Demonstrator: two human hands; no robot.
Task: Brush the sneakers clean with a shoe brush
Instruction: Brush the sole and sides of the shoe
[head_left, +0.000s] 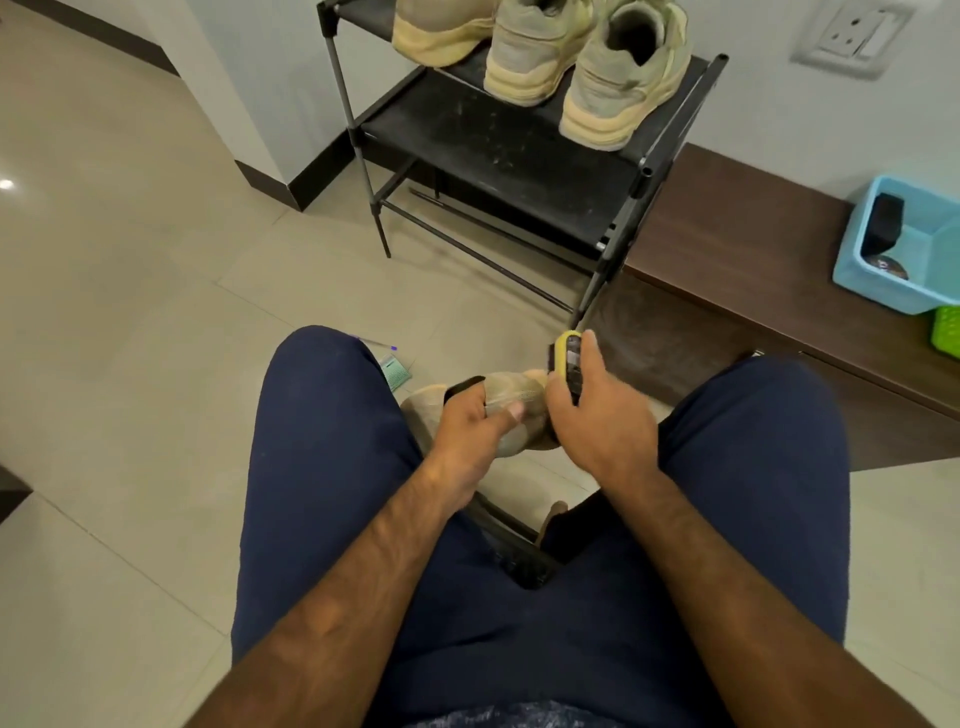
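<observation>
Both hands work in front of the black shoe rack (498, 150), on the camera's side of it, between the person's knees in navy trousers (322, 467). The left hand (470, 426) grips a beige mesh sneaker (519, 400), with the fingers curled round it and the thumb lying across the upper. The right hand (602, 421) is wrapped round a yellow-and-black shoe brush (569, 358), which stands nearly upright against the sneaker's right end. Motion blur hides whether the bristles actually touch the fabric.

On the rack's upper shelf stand 3 more beige sneakers with pale yellow soles: 1 at the left end (441, 28), 1 in the middle (535, 52), and 1 at the right end (623, 78) with its heel opening facing the camera. The lower shelf is dusty.

Right of the rack runs a dark brown bench (727, 249). On it, well away from the rack, sits a light blue plastic basket (898, 291) with a dark item inside, and a green basket (948, 332) is just beside it at the picture's edge. On the tiled floor in front of the rack, toward its left leg, lies a small teal comb-like brush (396, 371). A white wall socket (852, 39) is mounted above and to the right of the rack.
</observation>
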